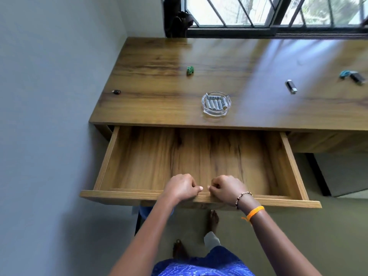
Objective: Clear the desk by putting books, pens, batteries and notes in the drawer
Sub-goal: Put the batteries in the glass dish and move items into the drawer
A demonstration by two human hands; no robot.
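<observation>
The wooden drawer (139, 156) of the desk (159, 62) stands pulled far out, with nothing in the part I can see. My left hand (182, 187) and my right hand (227, 188) both grip the drawer's front edge (111, 196) side by side, fingers curled over it into the drawer. Further back on the desk sits a glass ashtray (205, 110) holding several white batteries (216, 103).
A small green object (189, 70) lies mid-desk, and a tiny dark item (116, 92) sits near the left edge. Two USB sticks (291, 86) (357, 77) and a teal item (344, 73) lie at the right. Wall on the left, window behind, my feet below the drawer.
</observation>
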